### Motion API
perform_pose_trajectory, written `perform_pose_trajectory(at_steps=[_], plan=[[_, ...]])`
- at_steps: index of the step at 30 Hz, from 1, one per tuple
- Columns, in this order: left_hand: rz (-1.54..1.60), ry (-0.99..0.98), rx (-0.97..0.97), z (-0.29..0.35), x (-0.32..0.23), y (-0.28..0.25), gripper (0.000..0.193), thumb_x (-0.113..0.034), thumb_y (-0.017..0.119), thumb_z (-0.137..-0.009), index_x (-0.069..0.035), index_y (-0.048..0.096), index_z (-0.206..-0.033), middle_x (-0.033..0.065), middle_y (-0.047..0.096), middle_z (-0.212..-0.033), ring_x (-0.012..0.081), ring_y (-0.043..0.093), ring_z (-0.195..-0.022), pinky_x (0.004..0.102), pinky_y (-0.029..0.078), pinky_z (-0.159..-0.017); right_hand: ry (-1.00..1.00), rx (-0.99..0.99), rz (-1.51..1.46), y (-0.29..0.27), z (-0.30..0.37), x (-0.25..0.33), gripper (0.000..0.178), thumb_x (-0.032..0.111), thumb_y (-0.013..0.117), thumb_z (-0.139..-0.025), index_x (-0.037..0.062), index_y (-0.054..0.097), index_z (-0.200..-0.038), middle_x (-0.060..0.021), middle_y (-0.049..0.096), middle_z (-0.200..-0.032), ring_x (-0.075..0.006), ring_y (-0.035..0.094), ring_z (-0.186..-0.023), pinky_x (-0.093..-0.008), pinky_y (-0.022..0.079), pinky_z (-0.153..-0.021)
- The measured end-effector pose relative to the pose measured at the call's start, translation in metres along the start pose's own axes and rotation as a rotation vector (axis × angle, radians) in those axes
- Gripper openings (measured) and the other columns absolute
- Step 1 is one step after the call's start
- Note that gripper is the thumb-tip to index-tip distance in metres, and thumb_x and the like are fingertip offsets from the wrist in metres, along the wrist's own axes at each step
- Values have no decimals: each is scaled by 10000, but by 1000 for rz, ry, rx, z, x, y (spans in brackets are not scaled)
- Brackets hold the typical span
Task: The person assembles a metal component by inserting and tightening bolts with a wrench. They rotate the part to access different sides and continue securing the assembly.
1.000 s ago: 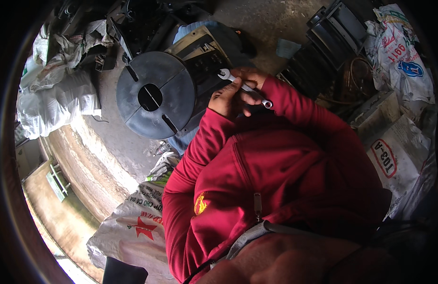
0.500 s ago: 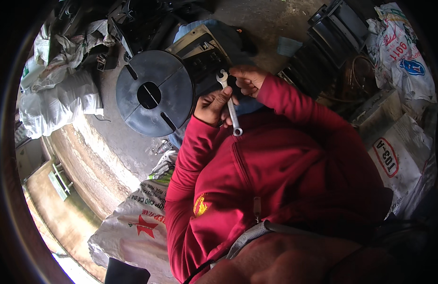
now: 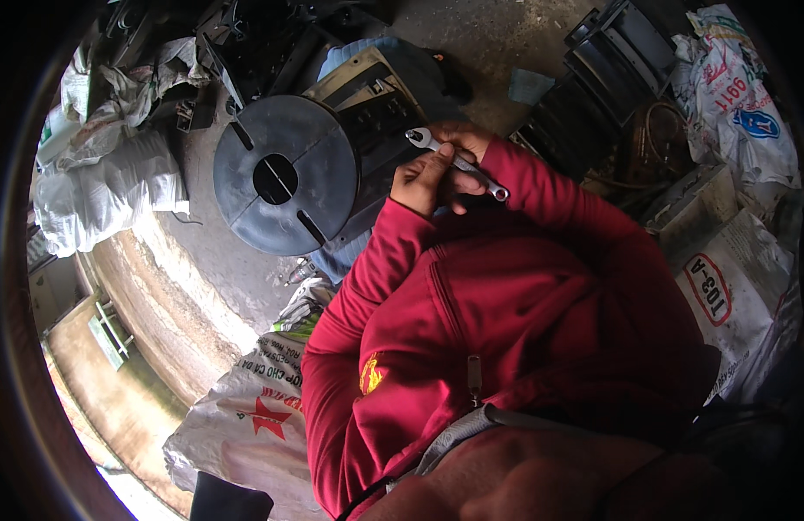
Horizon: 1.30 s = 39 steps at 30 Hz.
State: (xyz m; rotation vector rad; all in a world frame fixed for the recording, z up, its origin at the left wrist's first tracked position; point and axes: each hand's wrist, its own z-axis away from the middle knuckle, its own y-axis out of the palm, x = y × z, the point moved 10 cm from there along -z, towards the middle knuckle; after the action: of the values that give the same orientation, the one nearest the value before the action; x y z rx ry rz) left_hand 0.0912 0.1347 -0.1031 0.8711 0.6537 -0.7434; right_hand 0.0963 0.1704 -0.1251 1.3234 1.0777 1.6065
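My left hand [image 3: 424, 180] is closed around the shaft of a silver combination wrench [image 3: 464, 163]. The open jaw points to the upper left, and the ring end sticks out at the lower right, close to my right sleeve. A small shiny piece shows in the jaw, too small to name. My right hand [image 3: 465, 135] lies just behind the jaw end with bent fingers. The wrench partly covers those fingers, so what they hold cannot be made out. Left of both hands is a large grey disc [image 3: 285, 204] with a round centre hole and slots.
Beyond the disc stands a metal frame [image 3: 367, 78] on blue cloth. Dark metal parts [image 3: 623, 52] are stacked at the far right beside a white printed sack [image 3: 736, 95]. Another sack [image 3: 237, 417] lies at the lower left, and a white plastic bundle [image 3: 111, 191] sits at the left.
My left hand has moved right and slightly up, carrying the wrench. The wrench has swung from nearly upright to a slant, its ring end now toward my right sleeve.
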Motion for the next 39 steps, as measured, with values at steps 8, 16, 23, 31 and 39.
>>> perform_pose_trajectory(at_steps=[8,16,23,31,39], plan=[[186,-99,-131,-4,5,-4,421,-324,453,-1003,77,578,-1022,207,691,-832,367,698,-796,325,518,-438,38,16,-29,19,8,-1,329,370,440,-989,66,566,-991,4,444,-461,-118,458,-366,-344,494,-398],[-31,-89,-179,23,-11,-31,415,-386,572,-948,-22,660,-768,25,538,-516,124,522,-400,234,352,-348,11,-252,147,-35,-2,-1,271,354,628,-914,86,589,-925,37,430,-540,-63,357,-389,-215,289,-367],[-336,-56,-156,42,-26,-33,395,-376,580,-949,-30,667,-780,3,519,-499,93,500,-384,220,360,-376,-5,-384,107,-34,0,-1,224,289,714,-860,110,579,-866,70,355,-527,-34,281,-395,-202,202,-364],[14,-66,-32,16,0,-6,416,-318,441,-1009,56,622,-997,161,680,-713,251,696,-625,257,503,-430,20,-304,154,-15,5,1,210,321,614,-926,113,627,-899,49,443,-534,-56,307,-380,-216,267,-407],[157,-51,-94,3,3,-2,444,-323,413,-1012,93,563,-1056,187,684,-832,310,700,-780,300,534,-494,24,-30,23,-6,-2,-6,303,347,483,-980,66,588,-1018,-64,495,-494,-145,441,-341,-304,379,-333]])
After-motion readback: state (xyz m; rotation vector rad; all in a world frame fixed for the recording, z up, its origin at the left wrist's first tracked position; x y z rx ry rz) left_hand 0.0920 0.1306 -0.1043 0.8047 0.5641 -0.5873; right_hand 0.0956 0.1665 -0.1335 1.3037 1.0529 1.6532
